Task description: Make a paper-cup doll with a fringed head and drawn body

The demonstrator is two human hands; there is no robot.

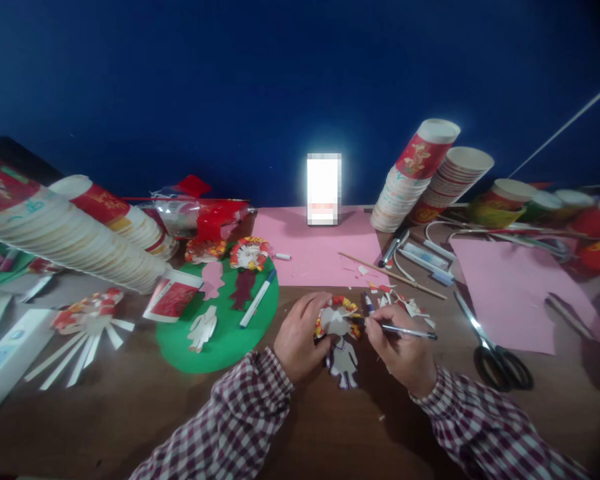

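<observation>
My left hand (pixel 303 340) grips the left edge of a paper doll (pixel 343 365), with thumb and fingers at its head. The doll has a grey body outlined in dark purple and a round pale face ringed by red and yellow curled paper. In my right hand (pixel 403 350) is a slim black pen (pixel 410 331), held in a writing grip with its tip over the right side of the face. A dark-ended marker (pixel 369 304) shows just beyond the right fingers; whether they touch it I cannot tell. Curled paper scraps (pixel 405 303) lie behind that hand.
A green disc (pixel 180 357) at left bears paper figures and a blue marker (pixel 257 300). Scissors (pixel 497 360) lie right, beside pink paper (pixel 510 300). Stacked paper cups (pixel 405 190) lean at the back; more cups (pixel 95 240) slant at left. A bright screen (pixel 323 190) stands behind.
</observation>
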